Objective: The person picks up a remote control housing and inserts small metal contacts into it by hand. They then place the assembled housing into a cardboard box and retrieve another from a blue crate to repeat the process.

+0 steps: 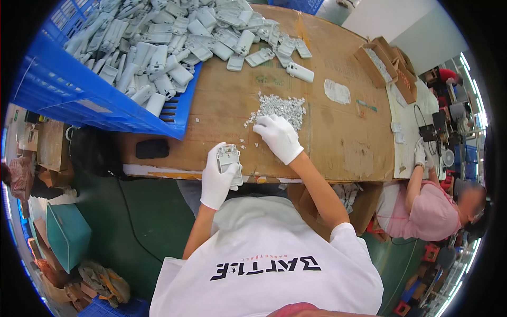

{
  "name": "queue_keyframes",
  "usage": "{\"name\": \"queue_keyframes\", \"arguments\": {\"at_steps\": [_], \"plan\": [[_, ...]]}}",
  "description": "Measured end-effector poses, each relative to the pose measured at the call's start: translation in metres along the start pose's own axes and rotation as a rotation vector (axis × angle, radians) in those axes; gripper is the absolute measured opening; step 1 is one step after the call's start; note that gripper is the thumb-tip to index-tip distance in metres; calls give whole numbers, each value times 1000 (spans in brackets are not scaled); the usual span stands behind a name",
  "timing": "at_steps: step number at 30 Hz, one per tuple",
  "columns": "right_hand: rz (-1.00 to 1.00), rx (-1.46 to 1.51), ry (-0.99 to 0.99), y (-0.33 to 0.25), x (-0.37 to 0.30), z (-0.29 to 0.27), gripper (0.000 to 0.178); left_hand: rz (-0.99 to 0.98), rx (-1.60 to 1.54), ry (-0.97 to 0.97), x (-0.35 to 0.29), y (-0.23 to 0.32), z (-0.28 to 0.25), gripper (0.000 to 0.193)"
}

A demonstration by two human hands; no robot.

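Note:
In a white glove, my left hand [215, 182] is closed round a pale grey plastic casing [230, 158], its open inner side facing up near the table's front edge. My right hand [277, 138], gloved too, reaches over the near edge of a heap of tiny white plastic parts [285, 108]. Its fingers are bent and pinched together; whatever they hold is hidden. A few loose small parts lie between both hands. Beyond, a big pile of similar casings [203, 37] spills from a tipped blue crate [100, 100] onto the cardboard-covered table [348, 142].
A black pouch-like thing [152, 149] lies left of my left hand. One casing [300, 72] rests apart from the pile, near a paper label [337, 91]. Cardboard boxes [376, 64] stand at the far right. To the right, a co-worker in pink [422, 214] works at another table.

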State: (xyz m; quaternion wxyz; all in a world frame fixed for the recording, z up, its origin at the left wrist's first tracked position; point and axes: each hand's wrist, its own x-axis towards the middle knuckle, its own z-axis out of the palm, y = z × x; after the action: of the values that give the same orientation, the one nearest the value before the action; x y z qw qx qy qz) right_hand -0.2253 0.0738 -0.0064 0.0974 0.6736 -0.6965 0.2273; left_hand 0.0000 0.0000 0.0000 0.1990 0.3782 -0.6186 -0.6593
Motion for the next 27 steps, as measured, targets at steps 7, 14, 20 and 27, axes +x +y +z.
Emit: {"name": "queue_keyframes", "arguments": {"at_steps": [7, 14, 20, 27], "plan": [[-49, -52, -96, -2, 11, 9, 11, 19, -51, 9, -3, 13, 3, 55], [-121, -200, -273, -5, 22, -5, 6, 131, 126, 65, 11, 10, 9, 54], [-88, -62, -295, 8, 17, 4, 5, 261, 355, 107, 17, 15, 13, 42], [380, 552, 183, -52, 19, -29, 11, 231, 301, 105, 22, 21, 16, 36]]}}
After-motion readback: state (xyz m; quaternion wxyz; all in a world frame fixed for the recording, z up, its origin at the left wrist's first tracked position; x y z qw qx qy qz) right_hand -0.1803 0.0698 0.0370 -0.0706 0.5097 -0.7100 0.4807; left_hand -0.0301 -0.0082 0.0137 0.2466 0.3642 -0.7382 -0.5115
